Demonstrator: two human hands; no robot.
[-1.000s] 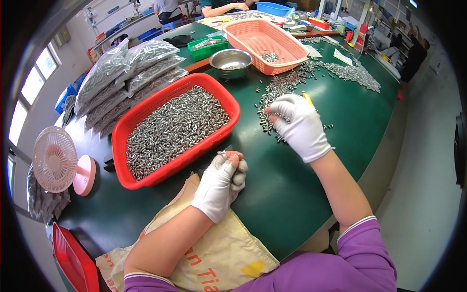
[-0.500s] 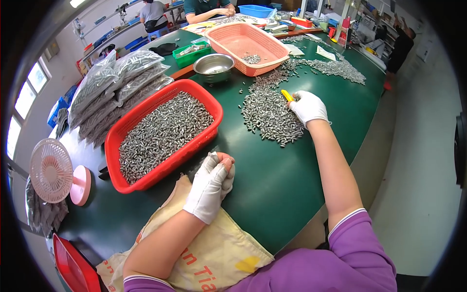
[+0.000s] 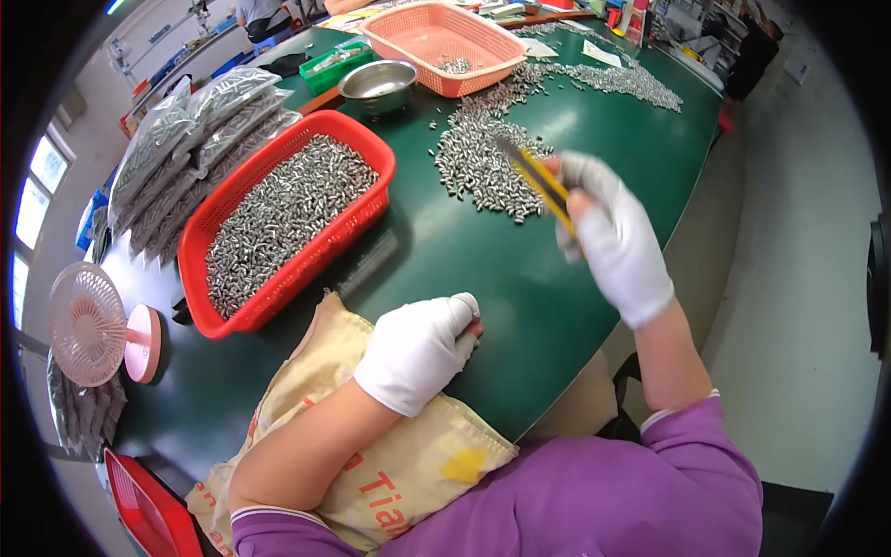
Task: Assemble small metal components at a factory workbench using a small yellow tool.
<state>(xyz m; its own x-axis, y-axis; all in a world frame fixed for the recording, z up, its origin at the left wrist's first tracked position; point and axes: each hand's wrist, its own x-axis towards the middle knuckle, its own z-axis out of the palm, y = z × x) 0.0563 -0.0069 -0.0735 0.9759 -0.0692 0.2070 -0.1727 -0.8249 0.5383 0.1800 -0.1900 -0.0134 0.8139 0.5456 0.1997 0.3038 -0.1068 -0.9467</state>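
My right hand (image 3: 613, 237), in a white glove with bare fingertips, is raised over the green table. It grips a slim yellow-and-black tool (image 3: 543, 186) that looks like a utility knife; motion blurs it. The tool's grey tip points up and left, over a loose pile of small silver metal pins (image 3: 478, 162). My left hand (image 3: 418, 353), gloved the same way, is closed above a cream cloth (image 3: 325, 371); what its curled fingers hold, if anything, is hidden. Beyond it stands a red plastic basket (image 3: 264, 311) full of similar metal pins.
A pink basket (image 3: 445, 37) with a few pins stands at the back, beside a steel bowl (image 3: 379, 88) and a green tray (image 3: 336, 63). Filled plastic bags (image 3: 200, 158) are stacked at left, near a pink fan (image 3: 88, 325). More pins spread toward the far right.
My right hand has lifted off the pin pile and come nearer, bringing the yellow tool into fuller view. My left hand has turned and shifted slightly right. The whole view has tilted down.
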